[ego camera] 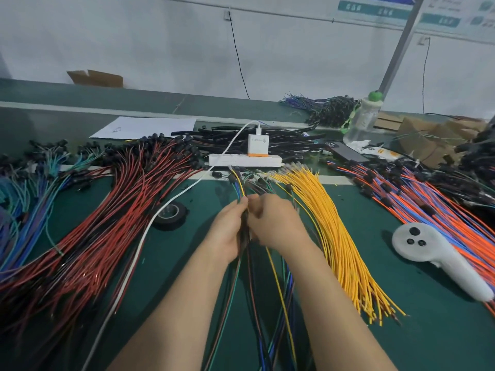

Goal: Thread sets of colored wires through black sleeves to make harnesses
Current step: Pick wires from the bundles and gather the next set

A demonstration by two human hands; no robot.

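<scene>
Holding the left hand [227, 231] and the right hand [276, 226] close together, touching at the fingertips. Curling both round one set of colored wires [239, 187], apparently working it along a dark length [245, 238] between the palms, without being able to tell through the blur whether that is a sleeve.

Running the set's long axis straight away from the body: capped ends pointing beyond the hands toward the power strip [245, 159], loose tails trailing back under the wrists.

Judging the job as barely dented, seeing the heaps lying on the bench [417, 330]: red wires [107, 210] fanning out left of the hands, yellow wires [332, 228] just right, orange and blue wires [428, 199] farther right, loose black sleeves [270, 141] beyond the strip. Possibly looking at finished harnesses in the dark-tipped bundles [329, 109] far beyond the right hand, though not resolving them.
</scene>
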